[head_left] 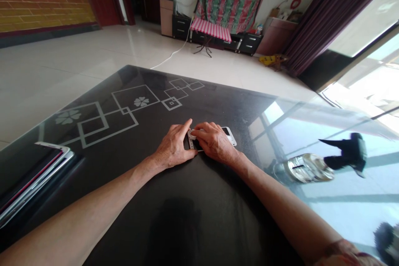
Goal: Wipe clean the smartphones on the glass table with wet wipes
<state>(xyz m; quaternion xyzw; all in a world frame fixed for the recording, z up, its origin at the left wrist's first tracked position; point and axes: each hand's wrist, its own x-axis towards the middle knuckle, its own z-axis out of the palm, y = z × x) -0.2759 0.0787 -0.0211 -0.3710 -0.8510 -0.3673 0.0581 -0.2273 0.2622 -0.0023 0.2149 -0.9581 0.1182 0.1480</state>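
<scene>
A white smartphone (231, 136) with a dark screen lies flat on the black table, partly covered by my hands. My left hand (174, 144) grips its left end, thumb at the near edge and index finger at the far edge. Over the middle of the phone lies my right hand (215, 141), its fingers bent and pressed together toward the left end. Something small and white (193, 135) shows at those fingertips; its kind is too hidden to tell.
A glossy black table (174, 216) bears a clear spray bottle (308, 168) with a black trigger head on the right. Laptop-like flat devices (59, 162) lie at the left edge. A dark fuzzy object (386, 239) is at lower right. Beyond stands a striped folding table (212, 29).
</scene>
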